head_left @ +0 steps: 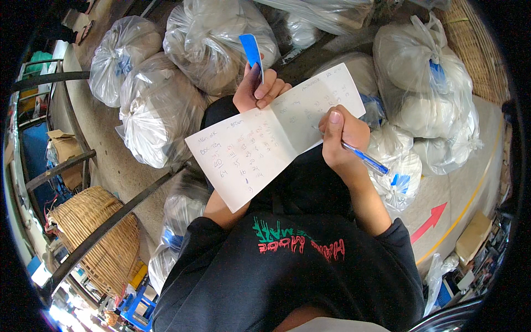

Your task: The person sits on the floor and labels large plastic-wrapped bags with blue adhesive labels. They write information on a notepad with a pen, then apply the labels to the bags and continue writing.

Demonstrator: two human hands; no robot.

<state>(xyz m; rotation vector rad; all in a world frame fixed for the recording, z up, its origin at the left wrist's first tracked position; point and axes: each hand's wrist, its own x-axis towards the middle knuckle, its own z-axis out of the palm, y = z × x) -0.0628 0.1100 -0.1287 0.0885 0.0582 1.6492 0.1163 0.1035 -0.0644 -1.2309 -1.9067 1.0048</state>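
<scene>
An open notebook (227, 149) with handwritten columns on both pages lies tilted across my lap. My left hand (259, 91) is closed at its far edge, pinching a narrow blue slip (250, 48) that stands up between thumb and fingers. The notebook covers part of my left forearm. On the right page rests my right hand (343, 135), its fingers wrapped round a blue pen (366, 159). The pen's back end points down and to the right, while its tip is close to the page and partly hidden by my fingers.
Clear plastic bags of white contents surround me, including a big bag (218, 44) ahead and another (423, 83) at right. Dark metal rails (110, 213) cross the left side near a woven basket (94, 238). A red arrow (430, 221) marks the floor. Someone's foot (84, 32) shows far left.
</scene>
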